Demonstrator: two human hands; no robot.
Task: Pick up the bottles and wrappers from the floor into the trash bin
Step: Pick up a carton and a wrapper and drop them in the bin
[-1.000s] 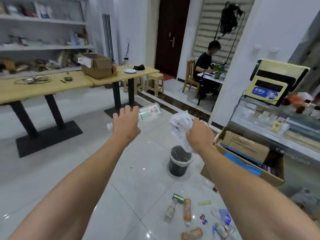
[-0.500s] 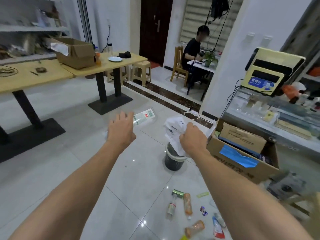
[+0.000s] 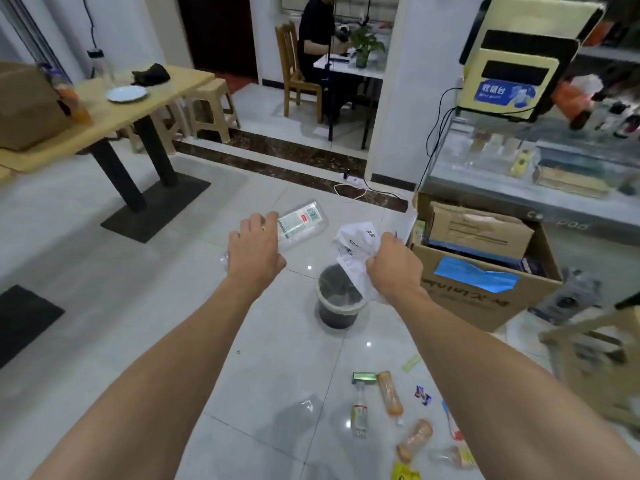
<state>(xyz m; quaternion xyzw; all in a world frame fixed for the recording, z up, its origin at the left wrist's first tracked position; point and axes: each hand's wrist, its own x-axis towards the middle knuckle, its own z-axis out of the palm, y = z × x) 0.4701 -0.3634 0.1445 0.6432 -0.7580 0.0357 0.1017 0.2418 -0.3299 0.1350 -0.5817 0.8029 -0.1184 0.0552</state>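
Near trash bin [image 3: 319, 295], right hand [image 3: 394, 269] around wrapper [image 3: 353, 244]

Glossy, reflective pale floor tiles [image 3: 166, 306]; clear smooth plastic bottle [image 3: 303, 223] at 12 o'clock; crumpled white papery wrapper [image 3: 353, 249]; dark matt plastic trash bin [image 3: 337, 318]; matt brown cardboard box [image 3: 485, 292] at 2 o'clock.
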